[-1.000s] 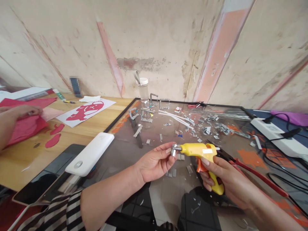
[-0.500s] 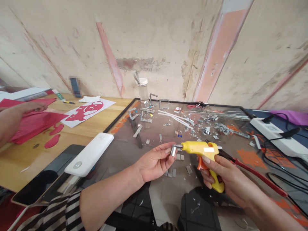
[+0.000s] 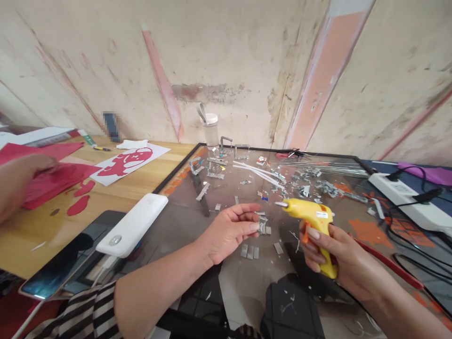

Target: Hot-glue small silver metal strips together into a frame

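Dark, glossy tabletop (image 3: 226,188): black-edged. White power bank (image 3: 134,226): smooth, rounded corners, at 9 o'clock from the left hand (image 3: 226,233). Yellow plastic glue gun (image 3: 305,209): at 3 o'clock from the left hand, grasped by the right hand (image 3: 334,249); metal nozzle toward 9 o'clock. Small grey piece (image 3: 262,228): shiny, angular, apparently pinched in the left fingertips.

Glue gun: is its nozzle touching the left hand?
No, bare tabletop shows between the metal nozzle and the left hand.
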`<state>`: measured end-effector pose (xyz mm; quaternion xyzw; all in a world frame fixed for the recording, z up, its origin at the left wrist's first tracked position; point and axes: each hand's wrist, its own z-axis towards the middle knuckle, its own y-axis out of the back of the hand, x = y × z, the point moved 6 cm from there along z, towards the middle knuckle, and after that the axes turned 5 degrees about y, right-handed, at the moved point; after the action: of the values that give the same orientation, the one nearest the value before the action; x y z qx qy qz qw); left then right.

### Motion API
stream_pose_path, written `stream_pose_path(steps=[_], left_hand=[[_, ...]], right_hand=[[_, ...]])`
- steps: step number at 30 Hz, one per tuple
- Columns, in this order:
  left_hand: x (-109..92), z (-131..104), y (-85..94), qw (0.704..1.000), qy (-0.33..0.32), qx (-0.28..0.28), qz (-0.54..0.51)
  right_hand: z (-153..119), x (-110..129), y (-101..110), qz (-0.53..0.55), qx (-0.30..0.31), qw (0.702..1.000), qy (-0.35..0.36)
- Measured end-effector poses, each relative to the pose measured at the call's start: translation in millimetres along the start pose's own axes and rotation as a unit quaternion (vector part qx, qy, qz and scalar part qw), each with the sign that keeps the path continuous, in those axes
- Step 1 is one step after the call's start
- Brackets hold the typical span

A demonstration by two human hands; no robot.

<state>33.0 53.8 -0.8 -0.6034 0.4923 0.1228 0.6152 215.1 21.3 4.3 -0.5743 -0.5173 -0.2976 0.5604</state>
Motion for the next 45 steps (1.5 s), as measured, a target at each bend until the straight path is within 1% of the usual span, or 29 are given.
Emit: stream_pose_path(steps=[2, 5, 9, 12, 19, 24, 28, 30, 33, 39, 45], left_hand=[[1, -2, -3.7, 0.998, -0.005, 0.007, 0.058], [6, -5, -8.1, 0.991, 0.008, 0.028, 0.131], [16, -6, -11.0, 0.983, 0.042, 0.057, 0.171], [21, -7, -13.1, 0.978, 0.062, 0.07, 0.186], [22, -10, -18.0, 0.966, 0.074, 0.061, 0.24], [24, -12, -19.3, 0.955, 0.11, 0.044, 0.273], [24, -13, -20.0, 0.953, 0.105, 0.035, 0.281], [24, -13, -20.1, 0.952, 0.098, 0.041, 0.286], [24, -13, -21.2, 0.949, 0.087, 0.063, 0.296], [21, -17, -27.0, 0.947, 0.07, 0.102, 0.298], [21, -16, -29.6, 0.949, 0.055, 0.105, 0.294]], right_hand=[[0, 1, -1, 0.014, -0.003, 1.0, 0.004], [-2, -2, -7, 0.004, 0.005, 1.0, -0.014], [-5, -8, -18, -0.036, 0.033, 0.998, -0.044], [-5, -10, -21, -0.06, 0.028, 0.996, -0.051], [-3, -13, -23, -0.203, 0.005, 0.978, -0.049], [-2, -11, -23, -0.245, -0.015, 0.968, -0.055], [-2, -12, -22, -0.264, -0.019, 0.962, -0.058], [-2, -13, -21, -0.266, -0.017, 0.962, -0.062], [-2, -13, -22, -0.253, -0.001, 0.966, -0.058], [-3, -14, -26, -0.229, 0.059, 0.97, -0.057], [-3, -16, -24, -0.237, 0.064, 0.967, -0.074]])
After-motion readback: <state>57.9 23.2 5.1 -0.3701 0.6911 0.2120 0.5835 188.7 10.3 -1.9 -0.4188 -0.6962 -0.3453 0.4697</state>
